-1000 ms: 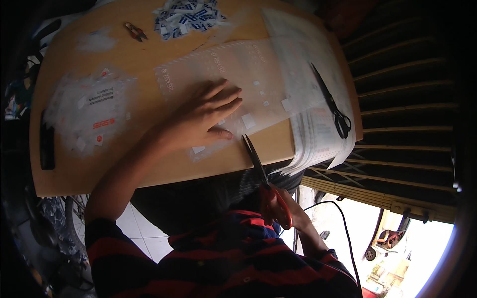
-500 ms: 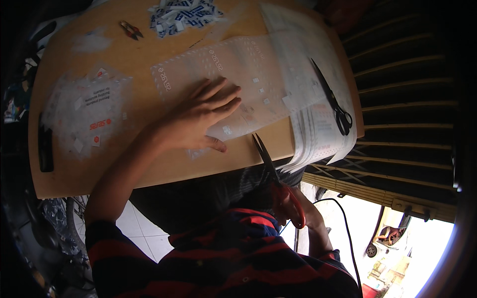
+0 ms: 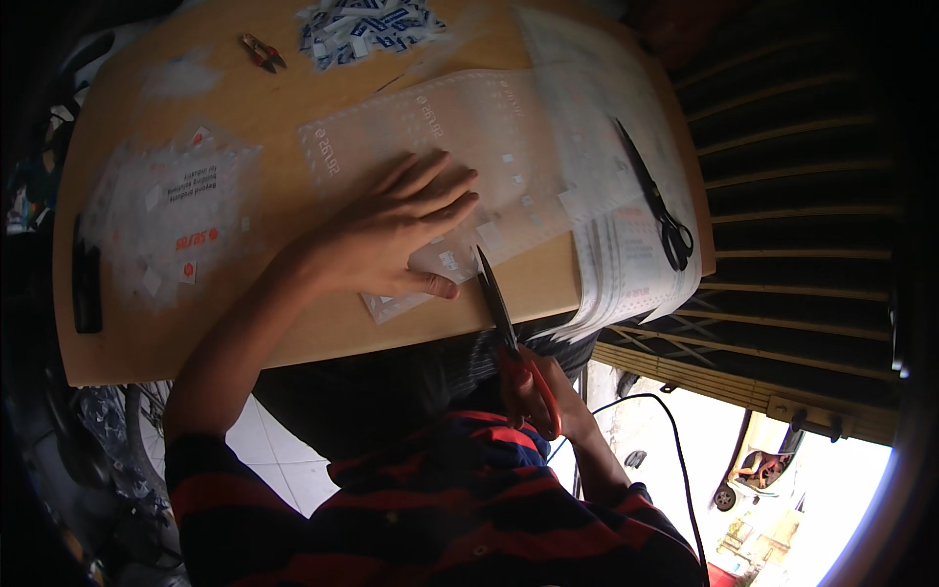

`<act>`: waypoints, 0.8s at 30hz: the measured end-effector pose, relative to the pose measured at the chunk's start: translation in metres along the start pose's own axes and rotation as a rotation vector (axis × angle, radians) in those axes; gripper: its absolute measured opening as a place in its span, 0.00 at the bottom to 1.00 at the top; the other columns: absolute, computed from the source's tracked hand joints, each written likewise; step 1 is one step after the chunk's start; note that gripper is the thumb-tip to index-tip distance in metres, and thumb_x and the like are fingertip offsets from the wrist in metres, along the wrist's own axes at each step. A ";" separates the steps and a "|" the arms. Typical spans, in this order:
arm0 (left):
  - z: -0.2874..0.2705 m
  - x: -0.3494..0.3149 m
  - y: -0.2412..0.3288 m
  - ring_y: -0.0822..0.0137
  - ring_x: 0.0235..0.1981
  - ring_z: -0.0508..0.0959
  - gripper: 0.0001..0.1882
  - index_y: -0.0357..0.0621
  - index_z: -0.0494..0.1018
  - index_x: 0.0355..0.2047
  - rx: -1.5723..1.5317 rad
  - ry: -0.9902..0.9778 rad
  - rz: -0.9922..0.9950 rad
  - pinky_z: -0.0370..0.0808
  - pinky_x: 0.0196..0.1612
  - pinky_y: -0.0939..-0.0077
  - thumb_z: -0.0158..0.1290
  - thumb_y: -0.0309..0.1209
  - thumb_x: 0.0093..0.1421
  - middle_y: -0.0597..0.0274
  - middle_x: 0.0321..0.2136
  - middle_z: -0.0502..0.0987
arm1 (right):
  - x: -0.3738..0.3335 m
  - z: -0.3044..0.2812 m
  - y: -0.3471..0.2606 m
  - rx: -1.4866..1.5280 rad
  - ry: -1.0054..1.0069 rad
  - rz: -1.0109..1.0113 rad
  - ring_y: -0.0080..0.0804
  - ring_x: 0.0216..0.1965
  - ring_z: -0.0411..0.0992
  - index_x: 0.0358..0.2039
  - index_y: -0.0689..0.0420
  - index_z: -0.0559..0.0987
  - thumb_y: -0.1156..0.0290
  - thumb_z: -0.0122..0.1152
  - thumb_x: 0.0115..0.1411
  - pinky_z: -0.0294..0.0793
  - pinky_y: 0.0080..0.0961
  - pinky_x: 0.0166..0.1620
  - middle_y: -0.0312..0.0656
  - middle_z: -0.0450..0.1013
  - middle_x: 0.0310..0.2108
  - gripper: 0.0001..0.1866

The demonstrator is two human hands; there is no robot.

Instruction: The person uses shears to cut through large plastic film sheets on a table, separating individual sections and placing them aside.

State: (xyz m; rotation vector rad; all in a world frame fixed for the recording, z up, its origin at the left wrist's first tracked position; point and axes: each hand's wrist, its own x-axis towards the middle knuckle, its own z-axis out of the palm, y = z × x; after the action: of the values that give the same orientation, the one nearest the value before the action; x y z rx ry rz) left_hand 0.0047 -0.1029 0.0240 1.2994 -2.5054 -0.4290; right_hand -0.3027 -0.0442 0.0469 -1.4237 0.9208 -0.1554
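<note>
as your right hand (image 3: 526, 389), gripping red-handled scissors (image 3: 505, 328), swings left, the blades (image 3: 492, 292) reach the printed plastic sheet (image 3: 465, 132) under your spread left hand (image 3: 396, 233).

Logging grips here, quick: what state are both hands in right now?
Left hand: open, spread on the translucent, printed plastic sheet.
Right hand: closed, holding the red-handled scissors with dark metal blades.
</note>
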 end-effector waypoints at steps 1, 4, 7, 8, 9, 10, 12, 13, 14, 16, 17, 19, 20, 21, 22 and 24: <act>0.001 0.000 0.000 0.48 0.74 0.46 0.50 0.37 0.58 0.68 -0.005 0.012 0.000 0.46 0.74 0.50 0.61 0.56 0.54 0.53 0.72 0.52 | 0.001 0.000 0.000 0.004 0.001 -0.005 0.28 0.16 0.76 0.34 0.62 0.68 0.53 0.47 0.71 0.73 0.22 0.21 0.37 0.70 0.13 0.21; 0.004 -0.002 -0.002 0.50 0.73 0.48 0.49 0.37 0.58 0.68 -0.033 0.049 -0.002 0.47 0.74 0.51 0.61 0.55 0.55 0.52 0.71 0.52 | 0.003 0.001 0.001 0.015 0.000 -0.029 0.27 0.15 0.76 0.36 0.63 0.69 0.48 0.46 0.71 0.73 0.21 0.21 0.38 0.70 0.13 0.26; 0.007 -0.001 -0.006 0.51 0.73 0.50 0.48 0.37 0.58 0.67 -0.081 0.094 0.003 0.49 0.74 0.52 0.61 0.54 0.56 0.51 0.70 0.54 | 0.003 0.001 0.000 0.007 0.008 -0.046 0.26 0.15 0.75 0.37 0.63 0.70 0.44 0.46 0.70 0.73 0.21 0.20 0.38 0.70 0.13 0.29; 0.007 0.000 -0.007 0.52 0.72 0.51 0.47 0.37 0.59 0.67 -0.087 0.106 0.007 0.50 0.73 0.53 0.62 0.53 0.56 0.51 0.70 0.56 | 0.003 0.001 0.001 0.003 0.012 -0.040 0.26 0.15 0.75 0.38 0.64 0.70 0.44 0.46 0.70 0.73 0.21 0.20 0.38 0.70 0.13 0.29; 0.008 0.000 -0.007 0.52 0.72 0.52 0.47 0.37 0.59 0.67 -0.094 0.119 0.011 0.51 0.73 0.53 0.62 0.53 0.55 0.51 0.69 0.57 | 0.003 0.001 0.002 -0.002 0.017 -0.033 0.26 0.15 0.75 0.38 0.64 0.71 0.43 0.46 0.70 0.73 0.21 0.20 0.38 0.70 0.13 0.30; 0.009 0.001 -0.008 0.53 0.71 0.53 0.47 0.37 0.60 0.66 -0.090 0.137 0.012 0.52 0.73 0.53 0.63 0.53 0.55 0.51 0.68 0.58 | 0.002 0.003 0.000 -0.017 0.034 -0.028 0.25 0.14 0.73 0.37 0.65 0.71 0.41 0.45 0.69 0.71 0.20 0.20 0.37 0.69 0.13 0.32; 0.012 0.003 -0.009 0.53 0.70 0.56 0.46 0.38 0.62 0.65 -0.083 0.174 0.016 0.54 0.72 0.53 0.65 0.53 0.53 0.52 0.66 0.60 | 0.002 0.005 -0.003 -0.042 0.060 -0.012 0.23 0.13 0.71 0.36 0.66 0.71 0.37 0.43 0.68 0.68 0.18 0.19 0.36 0.68 0.13 0.36; 0.012 0.004 -0.009 0.53 0.70 0.56 0.46 0.39 0.62 0.64 -0.084 0.182 0.017 0.55 0.72 0.53 0.65 0.53 0.52 0.53 0.66 0.61 | 0.002 0.006 -0.004 -0.051 0.070 0.000 0.23 0.13 0.70 0.36 0.67 0.72 0.36 0.42 0.68 0.67 0.18 0.19 0.36 0.68 0.13 0.38; 0.011 0.003 -0.007 0.53 0.69 0.57 0.46 0.40 0.63 0.63 -0.075 0.190 0.013 0.55 0.71 0.53 0.66 0.53 0.51 0.53 0.65 0.61 | 0.001 0.005 -0.003 -0.052 0.067 0.010 0.23 0.13 0.70 0.36 0.67 0.72 0.36 0.42 0.68 0.67 0.18 0.19 0.36 0.68 0.13 0.38; 0.012 0.001 -0.005 0.53 0.69 0.58 0.47 0.41 0.63 0.63 -0.057 0.201 0.007 0.56 0.71 0.53 0.67 0.53 0.50 0.54 0.65 0.62 | 0.001 0.005 -0.001 -0.053 0.069 0.019 0.23 0.13 0.70 0.36 0.66 0.72 0.35 0.42 0.68 0.68 0.18 0.19 0.36 0.68 0.13 0.38; 0.012 0.002 -0.006 0.53 0.69 0.58 0.47 0.42 0.63 0.63 -0.054 0.203 0.006 0.56 0.71 0.53 0.67 0.54 0.49 0.55 0.65 0.62 | 0.001 0.005 -0.004 -0.053 0.076 0.026 0.23 0.13 0.70 0.36 0.66 0.72 0.35 0.43 0.68 0.68 0.18 0.19 0.36 0.68 0.12 0.38; 0.013 0.002 -0.008 0.53 0.69 0.58 0.47 0.42 0.64 0.63 -0.050 0.208 0.006 0.56 0.71 0.53 0.67 0.54 0.48 0.55 0.65 0.62 | 0.002 0.004 -0.004 -0.050 0.074 0.022 0.23 0.13 0.70 0.35 0.66 0.72 0.35 0.43 0.67 0.68 0.19 0.18 0.36 0.68 0.12 0.38; 0.014 0.003 -0.008 0.53 0.69 0.58 0.47 0.42 0.64 0.63 -0.051 0.212 0.011 0.56 0.71 0.53 0.67 0.54 0.48 0.55 0.65 0.62 | 0.001 0.002 -0.002 -0.047 0.069 0.015 0.23 0.13 0.70 0.35 0.66 0.72 0.34 0.43 0.67 0.68 0.19 0.18 0.36 0.68 0.12 0.38; 0.014 0.003 -0.008 0.53 0.69 0.58 0.47 0.42 0.64 0.63 -0.053 0.215 0.015 0.56 0.71 0.52 0.67 0.54 0.48 0.55 0.65 0.62 | 0.000 0.001 -0.002 -0.051 0.070 0.023 0.23 0.13 0.70 0.35 0.66 0.72 0.34 0.43 0.67 0.67 0.19 0.18 0.36 0.68 0.12 0.38; 0.014 0.003 -0.008 0.53 0.69 0.58 0.47 0.42 0.64 0.63 -0.055 0.215 0.015 0.56 0.71 0.52 0.67 0.54 0.48 0.55 0.65 0.62 | -0.001 0.001 -0.002 -0.054 0.070 0.030 0.23 0.13 0.70 0.35 0.66 0.72 0.34 0.43 0.67 0.67 0.19 0.18 0.36 0.68 0.12 0.38; 0.013 0.003 -0.007 0.53 0.69 0.58 0.47 0.42 0.64 0.63 -0.056 0.215 0.010 0.56 0.71 0.52 0.68 0.54 0.48 0.55 0.65 0.62 | 0.000 0.001 -0.006 -0.069 0.076 0.064 0.22 0.12 0.70 0.35 0.66 0.72 0.34 0.43 0.67 0.67 0.19 0.17 0.36 0.68 0.12 0.38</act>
State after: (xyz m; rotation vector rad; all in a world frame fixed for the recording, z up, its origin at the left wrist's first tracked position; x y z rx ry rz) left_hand 0.0034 -0.1072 0.0094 1.2408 -2.3051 -0.3351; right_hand -0.2996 -0.0446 0.0517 -1.4582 1.0415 -0.1320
